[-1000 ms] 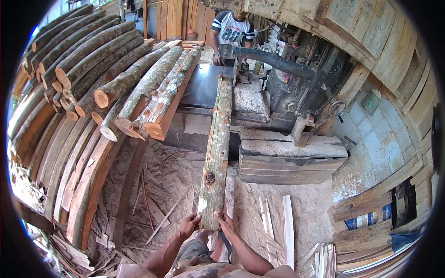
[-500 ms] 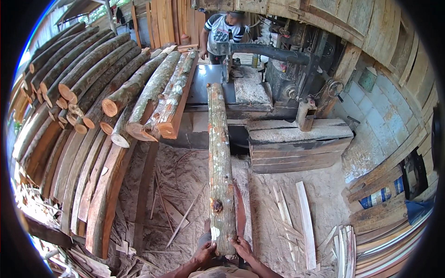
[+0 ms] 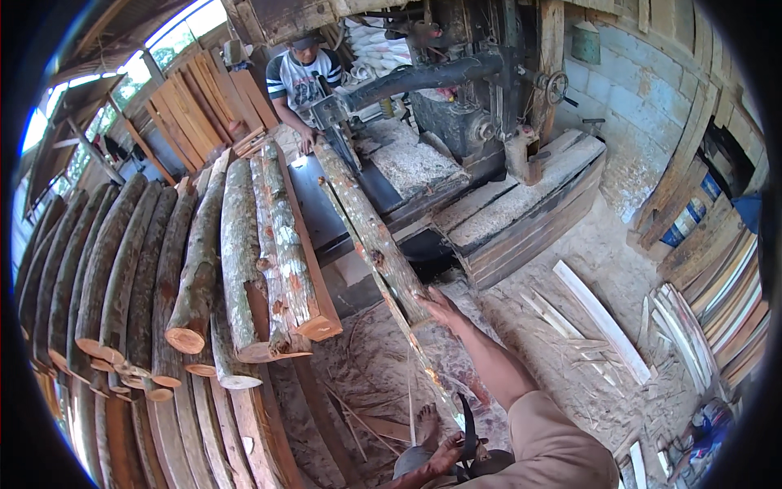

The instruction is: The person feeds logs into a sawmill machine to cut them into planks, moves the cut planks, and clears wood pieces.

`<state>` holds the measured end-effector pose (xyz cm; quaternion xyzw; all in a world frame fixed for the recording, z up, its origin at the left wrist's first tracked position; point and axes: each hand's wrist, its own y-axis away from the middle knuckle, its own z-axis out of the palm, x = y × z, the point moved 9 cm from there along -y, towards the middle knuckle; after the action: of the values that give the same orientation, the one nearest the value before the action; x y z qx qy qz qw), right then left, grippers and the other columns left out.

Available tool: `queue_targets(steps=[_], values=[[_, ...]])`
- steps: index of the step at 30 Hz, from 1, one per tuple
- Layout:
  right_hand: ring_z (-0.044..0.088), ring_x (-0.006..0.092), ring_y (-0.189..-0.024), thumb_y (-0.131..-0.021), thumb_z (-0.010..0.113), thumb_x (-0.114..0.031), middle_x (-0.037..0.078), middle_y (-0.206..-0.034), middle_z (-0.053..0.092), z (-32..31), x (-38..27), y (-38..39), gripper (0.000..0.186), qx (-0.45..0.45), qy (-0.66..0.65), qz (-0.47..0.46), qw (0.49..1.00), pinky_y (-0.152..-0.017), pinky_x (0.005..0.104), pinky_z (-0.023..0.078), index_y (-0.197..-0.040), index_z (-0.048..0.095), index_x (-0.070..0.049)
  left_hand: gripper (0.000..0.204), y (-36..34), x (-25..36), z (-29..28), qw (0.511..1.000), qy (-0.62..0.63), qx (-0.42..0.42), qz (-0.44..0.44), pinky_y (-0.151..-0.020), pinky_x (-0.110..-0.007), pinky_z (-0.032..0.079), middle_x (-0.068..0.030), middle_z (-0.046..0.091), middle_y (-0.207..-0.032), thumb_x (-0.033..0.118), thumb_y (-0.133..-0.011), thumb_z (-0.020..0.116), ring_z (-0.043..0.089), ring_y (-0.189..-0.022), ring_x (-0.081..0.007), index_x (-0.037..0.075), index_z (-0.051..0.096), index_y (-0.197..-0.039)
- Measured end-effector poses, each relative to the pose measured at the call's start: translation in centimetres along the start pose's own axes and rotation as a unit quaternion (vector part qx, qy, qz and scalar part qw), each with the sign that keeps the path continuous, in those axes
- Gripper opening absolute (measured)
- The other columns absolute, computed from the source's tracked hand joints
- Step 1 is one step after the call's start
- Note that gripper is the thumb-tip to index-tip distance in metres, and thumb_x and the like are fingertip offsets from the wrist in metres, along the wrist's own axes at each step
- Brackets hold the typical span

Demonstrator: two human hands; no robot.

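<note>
A bark-covered log (image 3: 379,232) slants from the saw table down toward me. Along its left side runs a thin bark slab (image 3: 403,326), with a narrow gap between the two. My right hand (image 3: 440,308) lies against the log's near end, fingers stretched out. Lower down, my left hand (image 3: 446,453) is closed beside a dark curved strip (image 3: 468,428) near the slab's near tip; what its fingers hold is hard to make out. Across the saw table (image 3: 314,200), a co-worker (image 3: 305,81) has a hand (image 3: 308,140) at the log's far end.
A pile of logs (image 3: 199,265) fills the left side. The saw machine (image 3: 456,114) stands ahead, with a sawdust-covered timber block (image 3: 529,216) to its right. Cut strips (image 3: 603,318) lie on the dusty floor at right, near a handwheel (image 3: 556,88) higher up.
My view has swung right, so the log now slants. My left hand has left the log's end; my right has flattened against it. A gap now shows beside the slab; the co-worker reaches the far end.
</note>
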<state>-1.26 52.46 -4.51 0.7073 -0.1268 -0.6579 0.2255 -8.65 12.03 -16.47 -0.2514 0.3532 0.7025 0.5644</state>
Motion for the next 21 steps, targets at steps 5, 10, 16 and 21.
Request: queue_targets(steps=[5,10,16,21], values=[[0.062,0.0378,-0.085,-0.067,0.062,-0.064,0.038,-0.118,0.042,5.6,0.6,0.9,0.120,0.075,0.314,0.001,0.946,-0.067,0.0379,0.054,-0.137,-0.012,0.000,0.029,0.3,2.1,0.9,0.901,-0.403,0.017,0.159,-0.090,-0.036,0.044,-0.0186,0.056,-0.109,0.011,-0.087,0.050,0.054,-0.101,-0.0262,-0.007,0.051,-0.110],[0.062,0.0218,-0.058,-0.083,0.053,-0.034,0.010,-0.064,0.063,1.2,10.4,17.1,0.035,0.126,0.216,-0.018,0.968,-0.060,0.0366,0.049,-0.092,0.060,-0.001,0.034,3.2,3.1,-0.6,0.677,-0.673,0.295,0.028,-0.080,-0.032,0.046,-0.0142,0.059,-0.102,0.018,-0.086,0.055,0.057,-0.092,-0.0214,-0.002,0.051,-0.113],[0.057,0.0185,-0.055,-0.074,0.060,-0.033,0.005,-0.067,0.064,-6.0,34.4,51.7,0.029,0.076,0.084,0.299,0.947,-0.049,0.0311,0.046,-0.088,0.064,-0.008,0.040,0.7,5.0,-1.5,0.446,-0.809,0.349,-0.161,-0.068,-0.028,0.048,-0.0090,0.062,-0.093,0.025,-0.084,0.060,0.060,-0.081,-0.0157,0.004,0.050,-0.117],[0.062,0.0262,-0.091,-0.071,0.059,-0.021,0.006,-0.095,0.066,-13.0,41.9,81.0,0.025,0.201,0.223,0.544,0.784,-0.073,0.0400,0.049,-0.092,0.067,-0.009,0.039,-7.2,3.3,1.0,0.371,-0.852,0.355,-0.103,-0.067,-0.028,0.047,-0.0091,0.063,-0.094,0.027,-0.087,0.057,0.060,-0.080,-0.0158,0.006,0.050,-0.119]])
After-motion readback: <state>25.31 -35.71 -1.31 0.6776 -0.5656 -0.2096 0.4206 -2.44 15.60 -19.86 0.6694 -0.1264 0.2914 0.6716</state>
